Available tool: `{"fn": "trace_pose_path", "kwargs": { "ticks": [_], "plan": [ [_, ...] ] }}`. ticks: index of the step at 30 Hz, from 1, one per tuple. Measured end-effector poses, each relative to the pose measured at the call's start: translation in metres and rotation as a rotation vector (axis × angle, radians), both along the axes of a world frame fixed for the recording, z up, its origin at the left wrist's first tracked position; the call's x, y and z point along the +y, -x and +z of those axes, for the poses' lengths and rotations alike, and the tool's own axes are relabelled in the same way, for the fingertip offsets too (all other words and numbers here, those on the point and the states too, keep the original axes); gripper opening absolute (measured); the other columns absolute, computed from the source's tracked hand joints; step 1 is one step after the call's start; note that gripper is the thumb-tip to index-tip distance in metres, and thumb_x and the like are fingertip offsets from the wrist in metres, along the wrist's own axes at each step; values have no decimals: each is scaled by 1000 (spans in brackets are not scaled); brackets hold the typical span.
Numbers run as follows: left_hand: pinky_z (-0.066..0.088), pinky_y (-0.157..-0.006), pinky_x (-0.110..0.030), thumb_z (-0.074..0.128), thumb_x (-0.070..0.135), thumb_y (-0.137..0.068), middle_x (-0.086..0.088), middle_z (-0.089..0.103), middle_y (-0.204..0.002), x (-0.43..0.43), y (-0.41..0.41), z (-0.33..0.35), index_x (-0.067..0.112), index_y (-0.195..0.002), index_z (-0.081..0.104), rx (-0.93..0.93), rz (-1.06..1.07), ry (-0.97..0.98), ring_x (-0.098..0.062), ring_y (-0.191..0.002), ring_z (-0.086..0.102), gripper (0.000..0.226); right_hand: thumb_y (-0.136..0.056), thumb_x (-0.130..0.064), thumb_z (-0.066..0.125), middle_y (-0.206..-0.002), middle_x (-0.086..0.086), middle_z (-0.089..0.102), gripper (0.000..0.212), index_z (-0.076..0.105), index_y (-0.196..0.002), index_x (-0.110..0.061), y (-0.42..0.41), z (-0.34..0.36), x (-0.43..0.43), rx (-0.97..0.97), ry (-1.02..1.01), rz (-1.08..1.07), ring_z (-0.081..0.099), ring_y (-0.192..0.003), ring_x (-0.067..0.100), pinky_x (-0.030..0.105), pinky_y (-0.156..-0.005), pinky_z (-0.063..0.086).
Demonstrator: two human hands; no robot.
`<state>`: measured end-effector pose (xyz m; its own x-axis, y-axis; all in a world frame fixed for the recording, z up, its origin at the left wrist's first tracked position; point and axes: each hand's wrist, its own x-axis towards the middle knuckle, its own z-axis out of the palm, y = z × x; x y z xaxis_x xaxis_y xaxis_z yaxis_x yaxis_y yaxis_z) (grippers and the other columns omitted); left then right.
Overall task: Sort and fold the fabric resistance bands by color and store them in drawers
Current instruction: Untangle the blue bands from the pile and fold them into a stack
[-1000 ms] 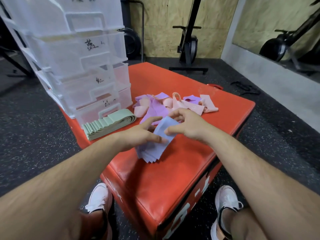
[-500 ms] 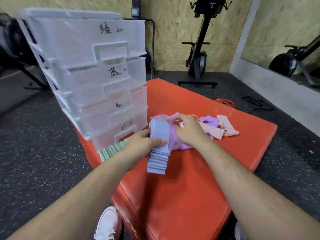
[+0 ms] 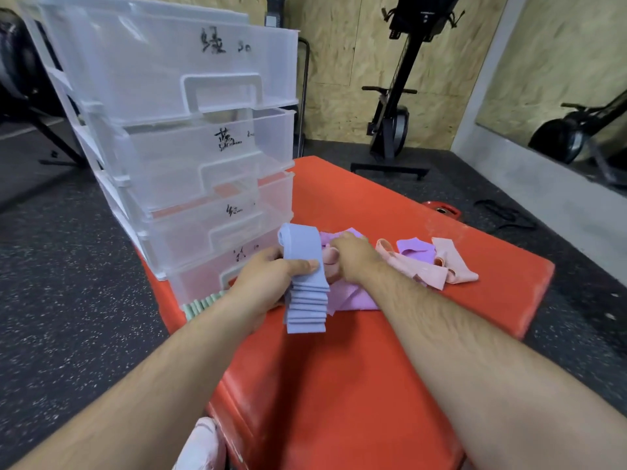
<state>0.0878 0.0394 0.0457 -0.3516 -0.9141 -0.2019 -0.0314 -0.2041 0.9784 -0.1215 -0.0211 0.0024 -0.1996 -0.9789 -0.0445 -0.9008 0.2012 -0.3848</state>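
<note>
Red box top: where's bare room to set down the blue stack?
Free on the red box top: the near half, below the blue stack; also the far strip right of the drawer unit, behind the loose pink and purple bands. Crowded: the middle, from the green bands to that pile.

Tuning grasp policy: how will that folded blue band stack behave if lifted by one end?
Likely floppy: below the grip of the left hand, the blue band stack fans into loose stepped layers. Probably light, since one hand holds it. Layers may slip apart; nothing visibly binds them.
</note>
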Motion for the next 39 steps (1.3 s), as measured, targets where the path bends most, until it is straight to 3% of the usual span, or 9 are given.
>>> {"fn": "trace_pose_path", "kwargs": {
  "ticks": [2,6,11,15,18,22,26,33,39],
  "plan": [
    [60,-73,-33,74,12,-84,-5,77,-89,2,4,2,13,-99,71,10,12,-5,-21,-76,72,16,-90,-7,49,-128,6,51,39,60,-126,-18,18,7,5,226,152,12,52,-108,29,30,-87,45],
    [59,-80,-39,76,13,-82,-9,77,-94,5,16,2,11,-102,72,-12,7,22,-24,-82,74,20,-92,-22,54,-125,6,51,35,56,-128,-25,61,31,15,309,417,-234,50,-107,37,41,-82,43],
    [58,-83,-49,77,16,-80,-11,77,-93,6,29,-1,8,-104,70,-51,9,40,-33,-88,74,26,-91,-45,43,-141,3,49,44,52,-134,-35,79,18,46,472,-275,-162,47,-128,34,47,-104,40],
    [59,-86,-50,75,16,-81,-10,77,-94,2,33,-2,10,-104,71,-40,25,22,-32,-89,74,25,-85,-55,44,-155,5,31,55,50,-138,-40,60,30,36,467,-65,-186,23,-142,41,56,-110,21],
    [58,-87,-51,76,14,-81,-8,77,-92,-3,32,-5,11,-101,72,-40,64,6,-31,-88,74,21,-90,-44,52,-158,-6,31,46,52,-136,-43,26,30,11,445,99,84,20,-145,32,50,-111,21],
    [58,-86,-54,77,14,-78,-8,77,-91,-12,26,-10,12,-101,72,-38,99,-27,-30,-86,74,24,-93,-30,57,-149,-9,44,43,54,-135,-41,-6,1,-21,222,-97,269,36,-140,27,40,-106,36],
    [57,-85,-58,76,11,-77,-13,77,-93,-18,21,-9,10,-103,71,13,107,-60,-34,-89,74,27,-95,-26,57,-141,3,53,35,61,-130,-26,-11,-11,-25,92,-149,189,46,-134,30,38,-108,38],
    [59,-82,-54,75,8,-81,-15,76,-92,-16,24,-5,6,-103,69,43,103,-71,-33,-85,74,22,-91,-13,49,-120,6,62,31,63,-119,-17,16,50,-2,161,496,-289,47,-117,34,41,-94,40],
    [59,-84,-52,79,13,-79,-11,77,-94,-10,29,-2,9,-107,69,38,85,-40,-29,-85,75,31,-88,-32,52,-133,10,50,26,70,-105,-23,26,75,31,302,441,-289,45,-120,34,44,-101,40]
  ]
}}
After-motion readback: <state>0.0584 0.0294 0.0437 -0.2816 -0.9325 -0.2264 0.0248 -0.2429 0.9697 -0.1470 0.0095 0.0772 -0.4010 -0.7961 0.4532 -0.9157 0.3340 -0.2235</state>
